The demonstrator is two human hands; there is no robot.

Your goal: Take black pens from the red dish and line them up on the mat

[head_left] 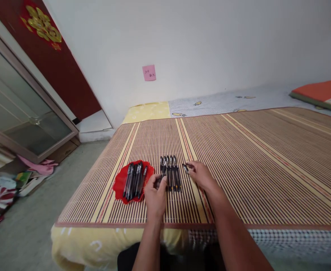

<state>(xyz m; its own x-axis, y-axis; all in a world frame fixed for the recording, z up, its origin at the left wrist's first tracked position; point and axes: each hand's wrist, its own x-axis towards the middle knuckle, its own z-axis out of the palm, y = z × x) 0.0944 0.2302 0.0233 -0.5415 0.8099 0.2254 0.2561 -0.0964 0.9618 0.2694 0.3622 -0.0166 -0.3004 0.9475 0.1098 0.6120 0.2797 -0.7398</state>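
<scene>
Several black pens with clear barrels lie side by side in a row (174,175) on the striped mat, caps pointing away from me. At the row's left end, my left hand (156,194) is closed with thumb and fingers around a dark pen (163,171), partly hidden by the fingers. To the right of the row, my right hand (200,174) pinches a short black piece with a clip, which looks like a pen cap (185,168). Left of my left hand, a red scalloped dish (119,184) holds several more black pens (133,180).
The striped mat (238,150) covers a bed with yellow and checked bedding. A pink note (149,72) sticks to the white wall behind. An orange folded item (320,92) lies at the far right. Clothes (5,194) are heaped on the left near a glass-panelled door (26,94).
</scene>
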